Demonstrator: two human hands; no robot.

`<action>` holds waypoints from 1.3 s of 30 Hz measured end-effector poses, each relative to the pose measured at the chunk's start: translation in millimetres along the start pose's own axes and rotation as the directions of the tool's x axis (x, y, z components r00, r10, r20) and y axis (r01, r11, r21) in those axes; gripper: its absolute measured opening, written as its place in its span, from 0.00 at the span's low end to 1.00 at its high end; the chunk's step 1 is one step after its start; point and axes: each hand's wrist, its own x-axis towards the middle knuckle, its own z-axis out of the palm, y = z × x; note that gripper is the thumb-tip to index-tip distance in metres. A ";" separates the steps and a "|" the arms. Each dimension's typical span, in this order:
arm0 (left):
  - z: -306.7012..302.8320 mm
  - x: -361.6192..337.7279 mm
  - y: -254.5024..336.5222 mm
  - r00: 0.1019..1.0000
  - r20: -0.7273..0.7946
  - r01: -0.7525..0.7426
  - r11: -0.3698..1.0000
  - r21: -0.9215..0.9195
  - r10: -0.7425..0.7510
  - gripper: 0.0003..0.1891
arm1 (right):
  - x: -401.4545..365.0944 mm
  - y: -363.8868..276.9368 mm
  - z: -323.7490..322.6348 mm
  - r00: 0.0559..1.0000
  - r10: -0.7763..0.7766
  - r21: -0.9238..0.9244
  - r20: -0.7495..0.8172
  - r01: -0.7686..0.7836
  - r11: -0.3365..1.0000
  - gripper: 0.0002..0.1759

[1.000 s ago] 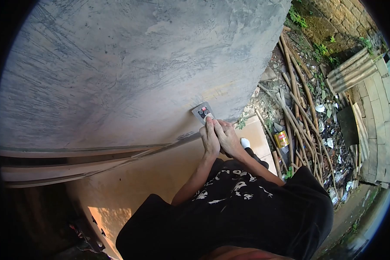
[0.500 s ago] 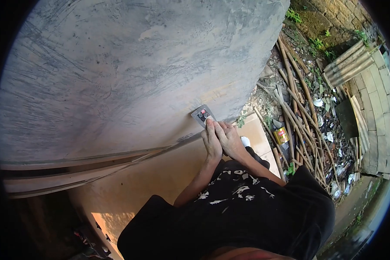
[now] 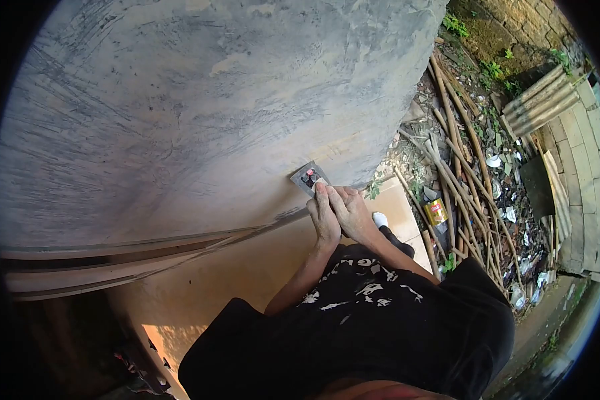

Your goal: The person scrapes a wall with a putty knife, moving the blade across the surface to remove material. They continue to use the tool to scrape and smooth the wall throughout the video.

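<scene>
A grey rectangular trowel (image 3: 305,175) with dark and red parts on its back lies against the mottled grey wall (image 3: 180,120). My left hand (image 3: 325,217) is closed around the trowel's near end, thumb pointing up along it. Close beside it, my right hand (image 3: 353,212) is also wrapped on that end, its fingers curled over. The handle is mostly hidden by both hands, which look dusty. How firmly the blade presses on the wall cannot be seen.
A tan tiled floor (image 3: 247,273) runs along the wall's foot. Wooden ledges (image 3: 113,267) border the wall at lower left. To the right lie bamboo poles (image 3: 457,160), a yellow can (image 3: 436,212) and scattered litter. Corrugated sheets (image 3: 543,99) rest farther right.
The trowel has shifted very slightly to the left along the wall, with both hands still on it. The rest stays nearly the same, apart from a small camera shift.
</scene>
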 end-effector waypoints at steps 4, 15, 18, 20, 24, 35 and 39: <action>3.4 -0.2 -1.3 1.000 -0.028 0.000 1.000 0.000 0.000 0.25 | 1.7 4.9 -2.2 1.000 0.011 0.034 0.012 -0.012 0.999 0.22; 3.5 1.6 -5.7 0.998 -0.040 0.043 0.999 -0.021 -0.044 0.24 | 0.9 9.4 2.3 0.999 0.027 0.078 -0.045 -0.023 0.997 0.22; 10.9 4.0 10.6 1.000 0.011 -0.019 0.998 -0.055 0.020 0.23 | 2.0 5.2 -3.2 0.999 -0.002 0.036 -0.044 0.004 0.999 0.22; 26.5 -4.0 26.6 0.998 0.051 -0.028 0.995 -0.097 0.033 0.23 | 3.5 -9.0 -11.2 0.999 0.005 0.011 0.043 -0.006 1.000 0.21; -5.3 5.0 -22.9 1.000 -0.026 -0.002 1.000 -0.007 0.002 0.24 | 1.2 10.9 -5.1 0.995 -0.101 -0.053 0.002 0.101 0.993 0.21; 30.1 -3.3 12.1 1.000 -0.008 -0.017 0.992 -0.126 0.016 0.23 | 3.7 -0.9 -16.4 0.999 0.031 0.068 0.016 -0.032 0.997 0.22; 14.2 2.1 -10.7 1.000 -0.017 0.020 0.993 -0.116 -0.022 0.22 | 5.9 27.7 -6.7 0.998 -0.054 -0.009 -0.018 0.054 0.998 0.22</action>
